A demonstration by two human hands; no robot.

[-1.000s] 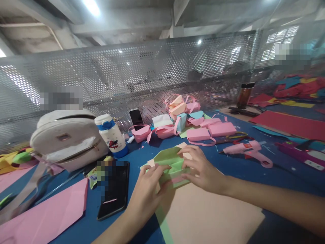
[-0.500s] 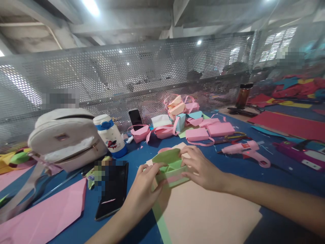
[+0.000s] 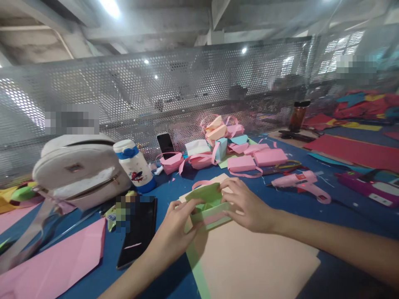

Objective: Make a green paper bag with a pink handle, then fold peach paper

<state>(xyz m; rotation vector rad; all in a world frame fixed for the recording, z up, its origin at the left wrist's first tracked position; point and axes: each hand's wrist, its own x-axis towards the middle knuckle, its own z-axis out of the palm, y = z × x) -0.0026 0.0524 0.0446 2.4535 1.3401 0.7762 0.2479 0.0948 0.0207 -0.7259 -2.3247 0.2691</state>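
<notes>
A small folded green paper box [image 3: 215,215] with a raised flap lies over a stack of peach and green paper sheets [image 3: 249,257]. At its left end, my left hand [image 3: 179,222] grips the wall, fingers bent over the rim and thumb on the front. My right hand [image 3: 246,203] pinches the other end, with some fingertips at the flap and others at the front wall. The inside is partly hidden by my fingers. A pink paper strip [image 3: 201,183] shows just behind the box.
Small pink paper bags [image 3: 241,164] stand behind my hands. To the right lie a pink glue gun [image 3: 307,185] and pliers [image 3: 288,167]. On the left are a dark tablet [image 3: 140,236], a bottle [image 3: 135,166], a backpack [image 3: 77,170] and pink paper [image 3: 62,261]. A perforated metal screen [image 3: 193,83] rises behind.
Both hands keep nearly the same hold on the green paper box. The view has shifted very slightly, and nothing else has visibly moved.
</notes>
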